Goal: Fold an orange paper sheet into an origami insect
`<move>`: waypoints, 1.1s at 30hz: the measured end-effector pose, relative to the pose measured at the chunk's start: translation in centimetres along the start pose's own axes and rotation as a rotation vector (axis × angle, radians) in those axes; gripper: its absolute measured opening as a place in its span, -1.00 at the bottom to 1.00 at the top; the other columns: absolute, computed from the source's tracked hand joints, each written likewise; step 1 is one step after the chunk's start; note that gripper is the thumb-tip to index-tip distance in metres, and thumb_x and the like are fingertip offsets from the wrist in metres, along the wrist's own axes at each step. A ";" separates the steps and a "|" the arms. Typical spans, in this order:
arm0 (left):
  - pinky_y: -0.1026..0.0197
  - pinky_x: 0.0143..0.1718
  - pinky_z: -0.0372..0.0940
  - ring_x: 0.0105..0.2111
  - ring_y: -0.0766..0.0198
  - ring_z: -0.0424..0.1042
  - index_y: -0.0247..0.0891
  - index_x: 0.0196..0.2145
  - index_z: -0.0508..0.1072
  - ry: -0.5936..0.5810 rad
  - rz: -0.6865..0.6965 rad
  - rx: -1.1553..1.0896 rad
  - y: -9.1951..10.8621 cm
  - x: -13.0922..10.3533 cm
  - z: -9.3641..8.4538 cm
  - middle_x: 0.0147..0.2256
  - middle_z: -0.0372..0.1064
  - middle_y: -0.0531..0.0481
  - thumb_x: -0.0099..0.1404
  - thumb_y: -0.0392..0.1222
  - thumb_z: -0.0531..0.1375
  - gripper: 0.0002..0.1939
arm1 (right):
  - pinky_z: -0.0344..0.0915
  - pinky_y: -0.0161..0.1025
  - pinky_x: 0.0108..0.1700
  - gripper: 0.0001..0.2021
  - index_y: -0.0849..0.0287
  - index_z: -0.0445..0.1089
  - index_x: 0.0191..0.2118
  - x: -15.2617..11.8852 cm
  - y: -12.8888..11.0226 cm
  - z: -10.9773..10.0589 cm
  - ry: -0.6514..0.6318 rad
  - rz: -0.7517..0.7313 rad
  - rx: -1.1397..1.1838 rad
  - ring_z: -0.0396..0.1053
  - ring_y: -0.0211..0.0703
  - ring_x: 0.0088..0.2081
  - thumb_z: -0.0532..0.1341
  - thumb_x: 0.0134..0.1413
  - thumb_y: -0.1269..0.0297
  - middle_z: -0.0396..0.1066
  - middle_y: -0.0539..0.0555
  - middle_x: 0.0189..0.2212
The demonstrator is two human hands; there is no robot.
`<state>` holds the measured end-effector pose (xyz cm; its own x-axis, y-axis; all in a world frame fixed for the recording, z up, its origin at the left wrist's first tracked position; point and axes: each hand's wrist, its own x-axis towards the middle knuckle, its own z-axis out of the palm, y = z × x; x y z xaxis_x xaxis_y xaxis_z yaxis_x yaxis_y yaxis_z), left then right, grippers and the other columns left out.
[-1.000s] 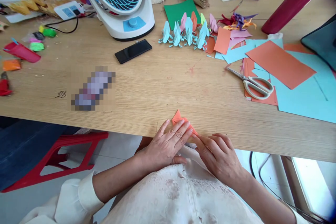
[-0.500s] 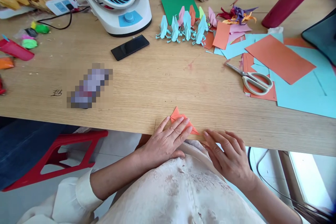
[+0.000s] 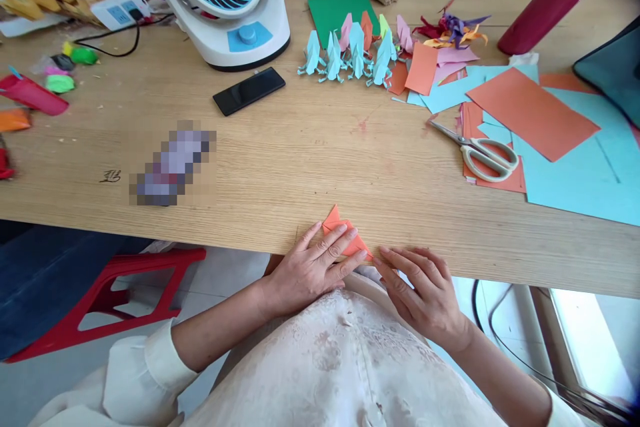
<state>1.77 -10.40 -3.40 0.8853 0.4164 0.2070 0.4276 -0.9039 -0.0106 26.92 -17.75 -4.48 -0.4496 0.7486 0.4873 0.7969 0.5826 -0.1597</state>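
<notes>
A small folded orange paper lies at the table's front edge, with a pointed tip up and another toward the right. My left hand rests flat over it, fingers spread, pressing it to the wood and hiding part of the folds. At the paper's right tip is my right hand, its thumb and index fingertips close to the point. Its fingers are loosely bent and slightly apart; whether they pinch the tip I cannot tell.
Scissors lie on orange and blue paper sheets at the right. Folded paper figures stand at the back, near a black phone and a fan. A red thermos stands back right; a red stool is below left.
My right hand has moved left, up to the paper's right tip. My left hand's index finger has shifted slightly toward that tip. The paper has barely moved.
</notes>
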 end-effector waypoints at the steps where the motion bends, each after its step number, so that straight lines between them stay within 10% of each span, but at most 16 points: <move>1: -0.20 0.30 -0.02 0.35 -0.03 0.04 -0.15 0.34 0.10 0.006 -0.002 -0.005 0.0 0.0 0.0 0.32 0.07 -0.26 0.43 0.00 0.11 -0.40 | 0.26 0.01 0.08 -0.56 0.22 0.39 0.12 0.0 0.1 -0.1 0.000 -0.003 0.002 0.39 -0.01 0.03 0.30 0.10 0.53 0.49 0.21 0.03; 13: -0.18 0.34 -0.10 0.31 0.08 0.13 -0.28 0.13 0.33 0.178 0.069 -0.075 0.1 -1.2 0.7 0.24 0.24 -0.20 0.43 -0.26 0.11 -0.66 | 0.23 -0.05 -0.04 -0.62 0.09 0.41 0.12 0.9 -1.1 1.3 0.082 -0.011 0.032 0.41 -0.13 -0.18 0.26 0.19 0.43 0.56 0.07 -0.13; 21: -0.14 0.23 0.11 0.27 0.01 0.18 -0.32 0.20 0.18 0.339 -0.268 -0.368 -0.2 -1.5 -1.9 0.19 0.27 -0.35 0.46 -0.05 0.03 -0.55 | 0.27 -0.12 -0.21 -0.62 0.15 0.44 0.09 3.2 -0.1 0.0 0.169 -0.122 0.016 0.43 -0.17 -0.26 0.27 0.15 0.52 0.57 0.07 -0.19; 23: -0.01 0.03 0.31 0.07 0.05 0.38 -0.29 0.17 0.20 0.497 -0.584 -0.520 -0.2 -1.3 -3.3 0.08 0.35 -0.31 0.42 -0.08 0.09 -0.56 | 0.27 -0.13 -0.22 -0.59 0.12 0.43 0.11 4.2 0.7 -1.0 0.247 -0.116 -0.075 0.43 -0.18 -0.29 0.29 0.15 0.50 0.58 0.04 -0.21; 25: 0.14 -0.20 0.37 -0.21 0.18 0.48 -0.27 0.08 0.29 0.371 -0.790 -0.910 -0.3 -0.4 -4.5 -0.11 0.45 -0.19 0.42 0.03 0.07 -0.59 | 0.27 -0.13 -0.23 -0.58 0.06 0.43 0.12 5.5 1.5 -1.9 0.317 -0.132 -0.159 0.42 -0.20 -0.32 0.28 0.15 0.49 0.59 0.01 -0.21; 28: 0.26 -0.35 0.28 -0.36 0.30 0.41 -0.31 -0.12 0.48 0.089 -0.797 -1.485 -0.8 2.0 -5.4 -0.24 0.47 -0.13 0.39 0.22 0.04 -0.49 | 0.27 -0.11 -0.20 -0.60 0.08 0.46 0.09 7.2 2.0 -2.8 0.359 -0.205 -0.225 0.41 -0.21 -0.35 0.28 0.14 0.50 0.58 0.02 -0.19; 33: 0.37 -0.56 -0.04 -0.58 0.48 0.12 -0.35 -0.46 0.46 0.248 -0.969 -1.894 -2.3 6.3 -5.0 -0.54 0.29 0.06 0.04 0.26 0.36 -0.47 | 0.26 -0.12 -0.19 -0.63 0.10 0.48 0.06 8.9 2.4 -2.9 0.345 -0.351 -0.221 0.41 -0.24 -0.34 0.26 0.15 0.52 0.57 0.02 -0.14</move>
<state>5.45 -6.18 2.80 0.4520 0.8141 -0.3646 -0.1757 0.4820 0.8584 25.97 -10.66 1.92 -0.5754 0.3515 0.7385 0.7050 0.6709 0.2300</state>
